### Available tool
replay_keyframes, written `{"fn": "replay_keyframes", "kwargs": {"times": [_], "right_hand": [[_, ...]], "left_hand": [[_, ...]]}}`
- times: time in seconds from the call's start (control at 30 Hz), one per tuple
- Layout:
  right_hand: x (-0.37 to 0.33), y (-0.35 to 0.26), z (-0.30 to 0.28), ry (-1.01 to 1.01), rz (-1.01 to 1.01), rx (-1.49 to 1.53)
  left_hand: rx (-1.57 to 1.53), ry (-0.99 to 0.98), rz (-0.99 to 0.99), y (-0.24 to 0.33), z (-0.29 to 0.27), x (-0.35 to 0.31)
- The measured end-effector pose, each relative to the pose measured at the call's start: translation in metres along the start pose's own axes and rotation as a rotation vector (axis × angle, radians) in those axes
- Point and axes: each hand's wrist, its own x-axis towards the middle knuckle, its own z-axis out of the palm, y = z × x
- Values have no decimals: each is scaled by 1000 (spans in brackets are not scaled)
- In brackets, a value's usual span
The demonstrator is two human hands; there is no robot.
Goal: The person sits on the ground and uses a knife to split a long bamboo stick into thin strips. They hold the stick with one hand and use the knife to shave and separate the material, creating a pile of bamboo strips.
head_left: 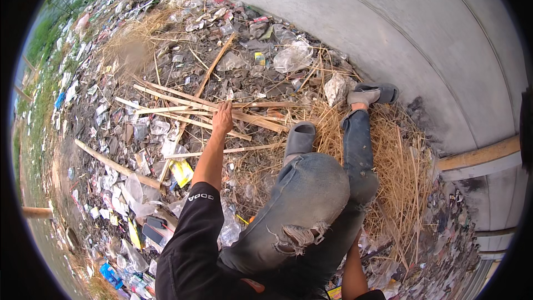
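My left hand [223,119] reaches forward and is closed on light wooden strips [256,118], which lie loosely crossed on the littered ground. Their ends fan out to the left and right of the fingers. Beneath them a longer wooden strip [215,65] runs slantwise toward the back. Closer to me, a thin strip [239,149] lies apart, its right end by my left grey slipper [301,136]. My right forearm [353,272] shows at the lower edge, while the hand itself is hidden behind my bent leg in torn jeans [300,211].
A grey panel wall [377,16] closes off the back and right. Dry straw [400,189] is heaped beside my right leg, near a pale rock [337,89]. Plastic scraps cover the ground. A rounded pole [116,164] lies at left; a clear plastic bag [293,56] lies behind the strips.
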Motion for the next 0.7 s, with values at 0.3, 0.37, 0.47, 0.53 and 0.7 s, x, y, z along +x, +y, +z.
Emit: {"fn": "replay_keyframes", "kwargs": {"times": [0.3,0.37,0.47,0.53,0.7], "right_hand": [[-37,-14,-10,75,94,205],[-41,-27,-10,80,79,102],[-47,-39,-22,55,169,-217],[-53,-33,-28,86,196,-328],[-52,-44,-29,179,91,-375]], "left_hand": [[202,-290,101,21,2,-7],[280,-190,150,6,4,-9],[294,-218,205,-7,-3,-5],[323,-414,180,-2,-19,2],[230,4,361,-18,-82,19]]}}
